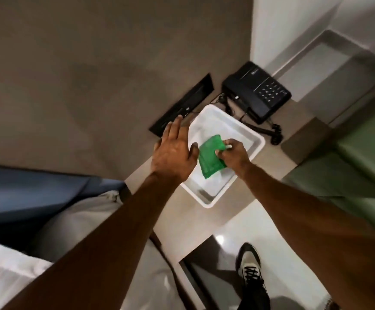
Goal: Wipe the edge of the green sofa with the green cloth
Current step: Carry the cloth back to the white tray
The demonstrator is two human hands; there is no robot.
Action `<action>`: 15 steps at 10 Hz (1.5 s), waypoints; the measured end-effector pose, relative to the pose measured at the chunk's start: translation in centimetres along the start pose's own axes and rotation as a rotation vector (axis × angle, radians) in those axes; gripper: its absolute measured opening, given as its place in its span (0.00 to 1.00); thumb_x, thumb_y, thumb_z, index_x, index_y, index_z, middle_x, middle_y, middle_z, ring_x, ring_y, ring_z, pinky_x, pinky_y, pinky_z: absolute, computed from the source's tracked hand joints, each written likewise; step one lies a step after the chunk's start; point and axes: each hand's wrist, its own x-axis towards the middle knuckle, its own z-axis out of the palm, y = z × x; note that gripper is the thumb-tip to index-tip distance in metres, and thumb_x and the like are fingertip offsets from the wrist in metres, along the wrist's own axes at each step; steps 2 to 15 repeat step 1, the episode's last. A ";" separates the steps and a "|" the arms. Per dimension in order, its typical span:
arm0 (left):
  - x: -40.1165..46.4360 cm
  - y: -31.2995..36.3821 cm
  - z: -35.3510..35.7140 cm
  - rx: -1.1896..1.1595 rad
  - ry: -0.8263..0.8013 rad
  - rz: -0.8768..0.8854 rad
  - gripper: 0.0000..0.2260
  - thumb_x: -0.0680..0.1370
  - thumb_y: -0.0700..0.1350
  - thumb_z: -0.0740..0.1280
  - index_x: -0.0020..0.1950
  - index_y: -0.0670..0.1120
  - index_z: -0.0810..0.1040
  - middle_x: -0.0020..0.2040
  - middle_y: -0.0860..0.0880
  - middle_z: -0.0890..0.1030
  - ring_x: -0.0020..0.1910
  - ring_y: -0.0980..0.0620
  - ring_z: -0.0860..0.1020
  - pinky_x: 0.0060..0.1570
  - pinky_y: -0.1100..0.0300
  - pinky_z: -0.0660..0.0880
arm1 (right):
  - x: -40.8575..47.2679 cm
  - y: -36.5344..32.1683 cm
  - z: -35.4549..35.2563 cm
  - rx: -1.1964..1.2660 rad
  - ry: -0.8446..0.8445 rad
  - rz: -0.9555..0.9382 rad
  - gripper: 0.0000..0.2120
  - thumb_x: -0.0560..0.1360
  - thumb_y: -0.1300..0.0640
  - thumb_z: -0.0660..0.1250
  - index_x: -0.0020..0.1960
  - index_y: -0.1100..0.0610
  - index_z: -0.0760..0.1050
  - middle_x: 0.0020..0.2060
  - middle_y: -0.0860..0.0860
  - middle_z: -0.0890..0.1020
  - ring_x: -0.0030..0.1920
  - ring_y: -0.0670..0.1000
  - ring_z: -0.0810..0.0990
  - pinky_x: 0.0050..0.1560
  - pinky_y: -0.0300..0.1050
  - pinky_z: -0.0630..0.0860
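the right hand pinches the green cloth over the white tub on the worktop, left hand spread beside it, while the green sofa, seemingly its edge, lies off to the right, nearer the right hand.
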 end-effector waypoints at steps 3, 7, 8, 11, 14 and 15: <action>-0.2 -2.3 0.4 -0.025 0.017 -0.016 0.29 0.82 0.55 0.59 0.81 0.48 0.55 0.82 0.49 0.52 0.80 0.46 0.52 0.75 0.43 0.58 | 1.4 -0.4 0.4 -0.508 0.011 -0.134 0.17 0.71 0.59 0.71 0.58 0.63 0.78 0.57 0.65 0.81 0.59 0.65 0.79 0.63 0.56 0.75; -0.2 -2.3 0.4 -0.025 0.017 -0.016 0.29 0.82 0.55 0.59 0.81 0.48 0.55 0.82 0.49 0.52 0.80 0.46 0.52 0.75 0.43 0.58 | 1.4 -0.4 0.4 -0.508 0.011 -0.134 0.17 0.71 0.59 0.71 0.58 0.63 0.78 0.57 0.65 0.81 0.59 0.65 0.79 0.63 0.56 0.75; -0.2 -2.3 0.4 -0.025 0.017 -0.016 0.29 0.82 0.55 0.59 0.81 0.48 0.55 0.82 0.49 0.52 0.80 0.46 0.52 0.75 0.43 0.58 | 1.4 -0.4 0.4 -0.508 0.011 -0.134 0.17 0.71 0.59 0.71 0.58 0.63 0.78 0.57 0.65 0.81 0.59 0.65 0.79 0.63 0.56 0.75; -0.2 -2.3 0.4 -0.025 0.017 -0.016 0.29 0.82 0.55 0.59 0.81 0.48 0.55 0.82 0.49 0.52 0.80 0.46 0.52 0.75 0.43 0.58 | 1.4 -0.4 0.4 -0.508 0.011 -0.134 0.17 0.71 0.59 0.71 0.58 0.63 0.78 0.57 0.65 0.81 0.59 0.65 0.79 0.63 0.56 0.75; -0.2 -2.3 0.4 -0.025 0.017 -0.016 0.29 0.82 0.55 0.59 0.81 0.48 0.55 0.82 0.49 0.52 0.80 0.46 0.52 0.75 0.43 0.58 | 1.4 -0.4 0.4 -0.508 0.011 -0.134 0.17 0.71 0.59 0.71 0.58 0.63 0.78 0.57 0.65 0.81 0.59 0.65 0.79 0.63 0.56 0.75; -0.2 -2.3 0.4 -0.025 0.017 -0.016 0.29 0.82 0.55 0.59 0.81 0.48 0.55 0.82 0.49 0.52 0.80 0.46 0.52 0.75 0.43 0.58 | 1.4 -0.4 0.4 -0.508 0.011 -0.134 0.17 0.71 0.59 0.71 0.58 0.63 0.78 0.57 0.65 0.81 0.59 0.65 0.79 0.63 0.56 0.75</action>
